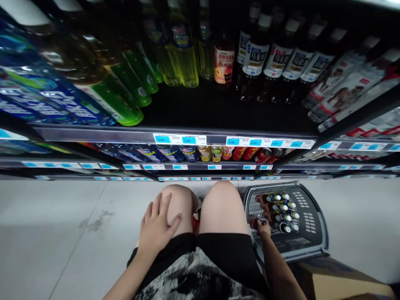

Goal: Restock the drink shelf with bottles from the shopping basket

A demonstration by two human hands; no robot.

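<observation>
1. Drink bottles (283,207) are packed in rows inside a grey plastic basket (308,239), which sits on the floor beside the person's right knee (222,206). Many have white caps; those at the basket's near-left side look reddish-brown.
2. The right hand (264,229) reaches down into the basket, fingers partly curled at the top of a reddish-brown bottle (253,223). The hand is small and dim here, so I cannot tell whether it grips that bottle.
3. The left hand (158,223) lies flat on the left knee (178,198), fingers extended, thumb apart, holding nothing.
4. Ahead is a dark store shelf (231,114). From left to right stand blue-labelled bottles, green-based bottles, yellow-green bottles, a single peach-labelled bottle (223,66), dark bottles with white labels (255,58), and clear bottles with animal pictures.
5. Blue-and-white price tags line the shelf edge; cans and more bottles fill the shelf below.
6. A cardboard box (343,283) stands just behind the basket, on pale tiles.
</observation>
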